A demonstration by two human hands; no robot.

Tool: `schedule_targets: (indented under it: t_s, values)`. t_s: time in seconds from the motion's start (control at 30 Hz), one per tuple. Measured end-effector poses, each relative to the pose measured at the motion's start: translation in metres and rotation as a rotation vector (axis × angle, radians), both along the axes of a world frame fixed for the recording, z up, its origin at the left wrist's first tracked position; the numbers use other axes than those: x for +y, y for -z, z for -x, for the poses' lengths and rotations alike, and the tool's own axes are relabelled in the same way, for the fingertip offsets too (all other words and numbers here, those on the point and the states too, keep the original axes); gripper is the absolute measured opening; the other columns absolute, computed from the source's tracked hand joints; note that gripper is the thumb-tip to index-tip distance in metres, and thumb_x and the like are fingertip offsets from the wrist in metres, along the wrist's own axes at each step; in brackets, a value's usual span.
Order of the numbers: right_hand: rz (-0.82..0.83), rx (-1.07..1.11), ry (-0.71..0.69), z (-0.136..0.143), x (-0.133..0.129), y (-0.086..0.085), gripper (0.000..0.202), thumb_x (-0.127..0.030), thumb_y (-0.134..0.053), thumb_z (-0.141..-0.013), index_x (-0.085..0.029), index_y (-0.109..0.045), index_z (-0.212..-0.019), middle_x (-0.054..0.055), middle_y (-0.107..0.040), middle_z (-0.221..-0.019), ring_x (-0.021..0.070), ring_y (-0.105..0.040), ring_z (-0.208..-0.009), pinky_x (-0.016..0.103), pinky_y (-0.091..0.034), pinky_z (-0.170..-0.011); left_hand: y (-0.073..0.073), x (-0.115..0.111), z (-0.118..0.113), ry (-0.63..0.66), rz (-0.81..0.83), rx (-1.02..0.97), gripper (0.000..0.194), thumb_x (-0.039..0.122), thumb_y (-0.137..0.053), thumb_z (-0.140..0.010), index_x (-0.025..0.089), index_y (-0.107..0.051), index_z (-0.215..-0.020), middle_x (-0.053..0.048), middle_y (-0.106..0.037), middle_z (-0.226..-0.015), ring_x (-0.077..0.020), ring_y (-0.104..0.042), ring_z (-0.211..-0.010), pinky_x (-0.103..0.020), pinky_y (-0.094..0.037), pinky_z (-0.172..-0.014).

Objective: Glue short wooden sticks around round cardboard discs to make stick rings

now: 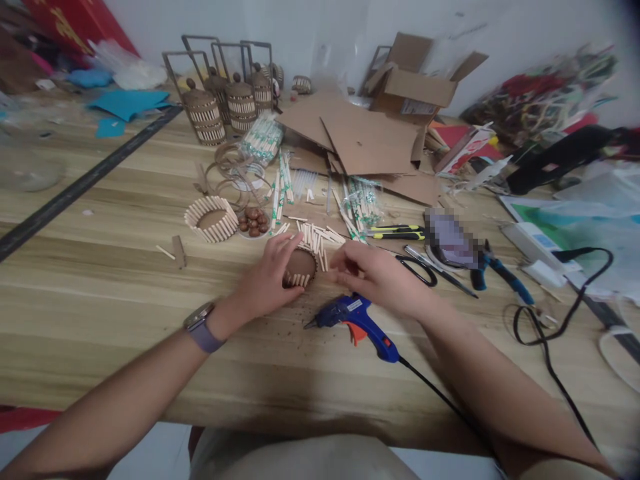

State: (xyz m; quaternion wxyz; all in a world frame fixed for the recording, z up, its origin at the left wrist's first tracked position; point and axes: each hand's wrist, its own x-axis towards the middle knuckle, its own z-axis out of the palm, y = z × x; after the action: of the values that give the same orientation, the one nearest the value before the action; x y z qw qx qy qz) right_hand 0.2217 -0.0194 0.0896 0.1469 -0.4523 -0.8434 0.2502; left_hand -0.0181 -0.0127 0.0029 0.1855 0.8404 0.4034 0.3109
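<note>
My left hand (265,277) is closed around the rim of a small round brown base (303,261), which lies on the table. A row of short pale wooden sticks stands along the near side of that base. Just right of it, my right hand (373,272) hovers with thumb and fingers curled together; whatever may be between them is hidden. Loose short sticks (320,237) are heaped behind both hands. Below my right hand, a blue glue gun (357,317) with an orange trigger lies with its nozzle pointing left.
A stick-walled ring (212,219) and a bowl of brown beads (253,222) are at left. Several finished lantern-like pieces (203,113) stand behind. Yellow-black cutters (397,232), scissors (417,270) and blue pliers (507,277) lie right. Cardboard (370,143) covers the back; the gun's cord (440,390) trails right.
</note>
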Motion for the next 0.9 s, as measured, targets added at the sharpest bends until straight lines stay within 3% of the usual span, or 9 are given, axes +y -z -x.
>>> schedule_targets:
  t_s: [0.07, 0.17, 0.37, 0.5, 0.6, 0.73, 0.83, 0.9]
  values:
    - [0.043, -0.128, -0.024, -0.012, -0.007, -0.011, 0.023, -0.033, -0.061, -0.094, -0.021, -0.056, -0.076, -0.001, -0.058, -0.069, 0.0138, -0.05, -0.059, 0.025, -0.035, -0.058, 0.0, 0.0, 0.001, -0.002, -0.012, -0.011, 0.111, 0.023, -0.085, -0.072, 0.031, -0.015, -0.158, -0.017, -0.034, -0.153, -0.0387, -0.033, -0.147, -0.064, -0.032, -0.12]
    - [0.132, -0.331, -0.037, -0.03, -0.021, -0.016, 0.027, -0.037, -0.062, -0.094, -0.022, -0.054, -0.073, 0.0, -0.06, -0.066, 0.0156, -0.05, -0.056, 0.027, -0.03, -0.054, 0.001, -0.002, -0.002, -0.054, -0.019, -0.037, 0.122, 0.029, -0.091, -0.067, 0.033, -0.01, -0.159, -0.017, -0.029, -0.154, -0.0408, -0.032, -0.146, -0.064, -0.035, -0.118]
    - [0.314, -0.354, 0.06, -0.039, -0.05, 0.006, 0.025, -0.041, -0.075, -0.081, -0.023, -0.057, -0.08, 0.002, -0.066, -0.071, 0.0188, -0.057, -0.059, 0.027, -0.032, -0.053, 0.005, -0.007, -0.01, -0.124, -0.024, -0.1, 0.123, 0.018, -0.088, -0.067, 0.035, -0.008, -0.159, -0.016, -0.023, -0.157, -0.0404, -0.032, -0.146, -0.058, -0.049, -0.11]
    - [0.372, -0.299, 0.159, -0.037, -0.058, 0.016, 0.023, -0.034, -0.07, -0.081, -0.023, -0.051, -0.075, -0.001, -0.061, -0.067, 0.0156, -0.052, -0.057, 0.026, -0.033, -0.054, 0.005, -0.008, -0.011, -0.139, -0.043, -0.084, 0.121, 0.014, -0.086, -0.067, 0.035, -0.009, -0.159, -0.016, -0.025, -0.155, -0.0408, -0.036, -0.144, -0.058, -0.052, -0.107]
    - [0.46, -0.189, 0.203, -0.043, -0.059, 0.016, 0.02, -0.031, -0.064, -0.08, -0.023, -0.048, -0.072, -0.003, -0.056, -0.063, 0.0133, -0.048, -0.056, 0.025, -0.033, -0.053, 0.005, -0.007, -0.012, -0.142, -0.052, -0.082, 0.12, 0.012, -0.084, -0.067, 0.035, -0.009, -0.159, -0.017, -0.026, -0.154, -0.0412, -0.034, -0.145, -0.058, -0.052, -0.106]
    - [0.586, 0.124, 0.342, -0.053, -0.057, 0.019, 0.029, -0.042, -0.068, -0.074, -0.023, -0.046, -0.077, -0.005, -0.049, -0.063, 0.012, -0.044, -0.055, 0.024, -0.035, -0.052, 0.006, -0.007, -0.012, -0.127, -0.042, -0.095, 0.119, 0.012, -0.083, -0.068, 0.033, -0.008, -0.159, -0.018, -0.024, -0.155, -0.0417, -0.035, -0.144, -0.058, -0.051, -0.107]
    - [0.574, 0.408, 0.48, -0.056, -0.055, 0.024, 0.037, -0.044, -0.075, -0.068, -0.024, -0.048, -0.082, -0.007, -0.045, -0.067, 0.0113, -0.041, -0.056, 0.024, -0.036, -0.052, 0.006, -0.007, -0.011, -0.122, -0.035, -0.089, 0.119, 0.014, -0.083, -0.069, 0.033, -0.007, -0.159, -0.019, -0.023, -0.155, -0.0424, -0.034, -0.144, -0.061, -0.048, -0.109]
    - [0.529, 0.551, 0.544, -0.056, -0.055, 0.028, 0.037, -0.039, -0.079, -0.065, -0.024, -0.054, -0.086, -0.005, -0.051, -0.071, 0.0124, -0.045, -0.06, 0.025, -0.037, -0.055, 0.006, -0.006, -0.011, -0.112, -0.045, -0.086, 0.119, 0.014, -0.083, -0.069, 0.033, -0.007, -0.159, -0.018, -0.024, -0.155, -0.042, -0.032, -0.145, -0.061, -0.046, -0.111]
